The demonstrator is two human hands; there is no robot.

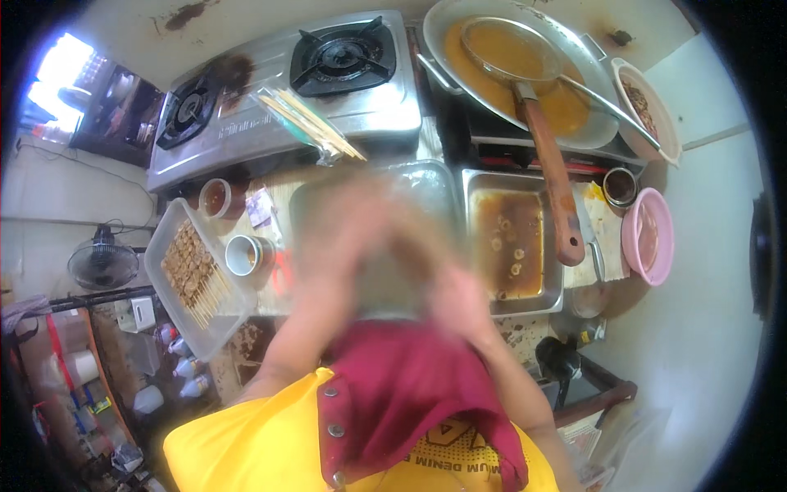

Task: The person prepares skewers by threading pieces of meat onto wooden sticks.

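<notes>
My left hand (350, 221) and my right hand (458, 295) are over a shallow tray (433, 178) in front of me. A heavy blur covers both, so their fingers and anything in them cannot be made out. Right of them stands a steel pan (556, 295) with brown liquid and a few small round pieces in it. On the left, a translucent plastic bin (230, 307) holds rows of skewered brown pieces (187, 261). A plastic bag of bamboo skewers (310, 126) lies across the stove's front edge.
Behind the tray is a two-burner gas stove (258, 147). A large pan (455, 58) of orange-brown liquid carries a wooden-handled strainer (550, 178), its handle overhanging the steel pan. Nearby are a knife (596, 258), a pink bowl (633, 246), a cup (245, 255) and red-handled scissors (281, 270).
</notes>
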